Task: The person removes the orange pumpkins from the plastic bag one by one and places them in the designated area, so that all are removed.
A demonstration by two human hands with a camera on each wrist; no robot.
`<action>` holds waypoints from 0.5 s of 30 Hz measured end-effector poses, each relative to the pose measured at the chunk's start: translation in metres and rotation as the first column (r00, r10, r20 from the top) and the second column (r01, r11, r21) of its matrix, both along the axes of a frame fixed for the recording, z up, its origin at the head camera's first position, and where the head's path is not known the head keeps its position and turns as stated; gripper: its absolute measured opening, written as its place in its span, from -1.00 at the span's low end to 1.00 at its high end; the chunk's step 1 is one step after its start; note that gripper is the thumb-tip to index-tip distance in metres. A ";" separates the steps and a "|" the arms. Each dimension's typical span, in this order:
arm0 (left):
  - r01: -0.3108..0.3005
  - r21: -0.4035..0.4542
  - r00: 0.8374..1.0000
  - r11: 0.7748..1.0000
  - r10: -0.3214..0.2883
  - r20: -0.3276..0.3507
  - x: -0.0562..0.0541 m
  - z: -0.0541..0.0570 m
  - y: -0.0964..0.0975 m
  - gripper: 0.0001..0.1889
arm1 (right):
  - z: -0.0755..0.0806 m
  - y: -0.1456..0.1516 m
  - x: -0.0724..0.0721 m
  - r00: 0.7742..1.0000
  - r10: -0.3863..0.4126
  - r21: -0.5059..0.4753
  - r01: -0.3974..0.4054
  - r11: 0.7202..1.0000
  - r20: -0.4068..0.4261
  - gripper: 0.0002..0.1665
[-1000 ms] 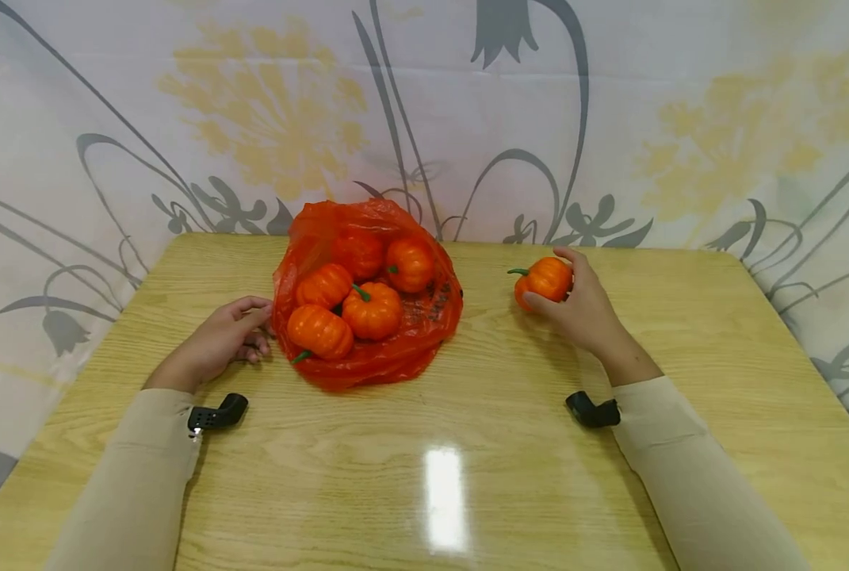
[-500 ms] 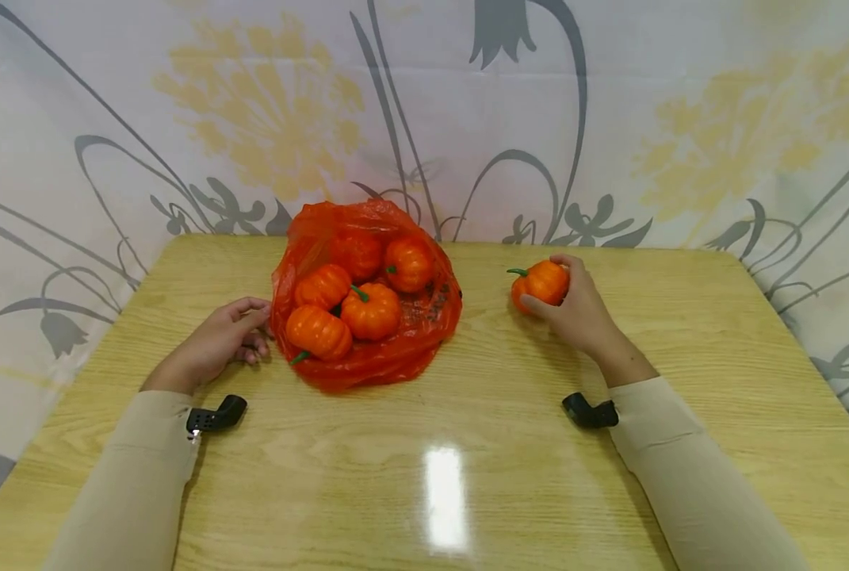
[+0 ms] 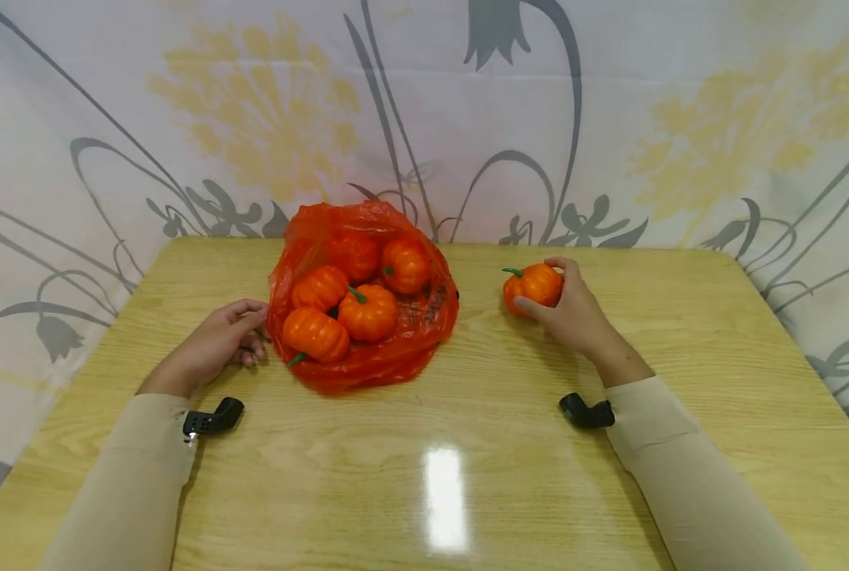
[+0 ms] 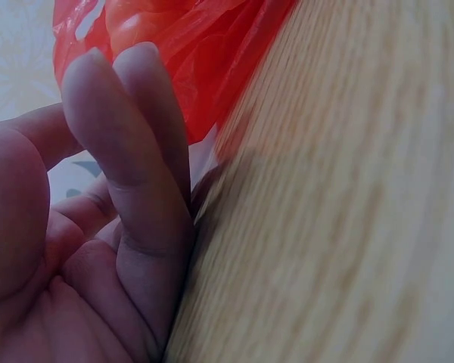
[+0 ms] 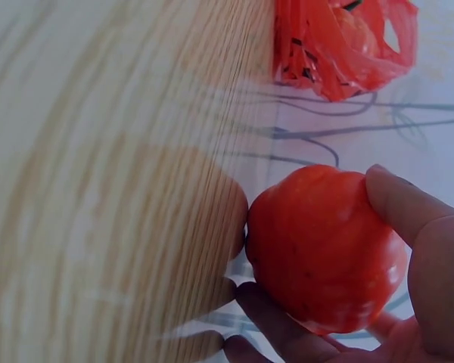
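My right hand (image 3: 577, 313) grips a small orange pumpkin (image 3: 541, 284) with a green stem, thumb on the near side and fingers round the far side. In the right wrist view the pumpkin (image 5: 325, 249) sits at or just above the tabletop; I cannot tell which. A red plastic bag (image 3: 424, 333) lies open left of centre, with several small pumpkins (image 3: 369, 312) inside. Beside the bag's left edge rests my left hand (image 3: 217, 341), its fingers loosely bent and holding nothing visible. Its fingertips are at the bag (image 4: 212, 68); whether they touch it is unclear.
Everything stands on a light wooden table (image 3: 367, 468), with a bright reflection near its front. A patterned cloth (image 3: 424, 103) hangs behind the table's far edge. Small black devices (image 3: 587, 411) sit at both wrists.
The view has shifted slightly. My right hand and its pumpkin have moved a little left and nearer to me. The left hand and the bag have stayed in place.
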State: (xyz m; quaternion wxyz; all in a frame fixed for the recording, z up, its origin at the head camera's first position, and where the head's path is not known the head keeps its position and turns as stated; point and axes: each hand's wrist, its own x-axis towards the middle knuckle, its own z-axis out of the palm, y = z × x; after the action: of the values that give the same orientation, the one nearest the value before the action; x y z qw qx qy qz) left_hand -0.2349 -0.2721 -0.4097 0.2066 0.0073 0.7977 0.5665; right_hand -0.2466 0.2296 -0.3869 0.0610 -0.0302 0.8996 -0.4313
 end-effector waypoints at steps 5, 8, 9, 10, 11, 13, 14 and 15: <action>-0.005 -0.007 1.000 1.000 0.005 -0.011 0.000 0.000 0.001 -0.49 | 0.001 0.000 0.001 1.000 -0.016 -0.005 0.016 1.000 0.009 0.06; -0.001 0.002 1.000 1.000 0.001 -0.004 0.001 -0.001 0.002 -0.50 | -0.001 0.001 0.002 0.999 -0.020 0.006 0.020 1.000 0.029 0.08; 0.000 0.004 1.000 1.000 0.000 -0.001 0.001 -0.001 0.002 -0.51 | -0.002 0.001 0.003 0.999 -0.022 0.008 0.022 1.000 0.035 0.09; 0.001 0.005 1.000 1.000 -0.001 0.000 0.001 -0.001 0.002 -0.52 | -0.003 0.001 0.003 0.999 -0.020 0.006 0.020 1.000 0.038 0.09; 0.000 0.006 1.000 1.000 0.000 0.001 0.002 -0.002 0.002 -0.54 | -0.003 0.002 0.003 0.999 -0.018 0.005 0.017 1.000 0.040 0.09; 0.000 0.001 1.000 1.000 0.000 0.002 0.002 -0.001 0.002 -0.54 | -0.003 0.002 0.002 0.999 -0.013 -0.002 0.013 1.000 0.039 0.09; 0.000 -0.002 1.000 1.000 0.000 0.000 0.002 0.000 0.002 -0.54 | -0.003 0.002 0.002 0.999 -0.010 -0.006 0.011 1.000 0.037 0.08; 0.000 -0.006 1.000 1.000 0.000 -0.002 0.002 0.000 0.002 -0.54 | -0.003 0.002 0.002 0.999 -0.009 -0.012 0.009 1.000 0.035 0.07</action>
State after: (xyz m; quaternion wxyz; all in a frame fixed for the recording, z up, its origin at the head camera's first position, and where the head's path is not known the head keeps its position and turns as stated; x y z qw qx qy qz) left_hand -0.2327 -0.2699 -0.4096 0.2057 0.0073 0.7995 0.5643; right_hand -0.2448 0.2315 -0.3898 0.0745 -0.0189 0.8959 -0.4375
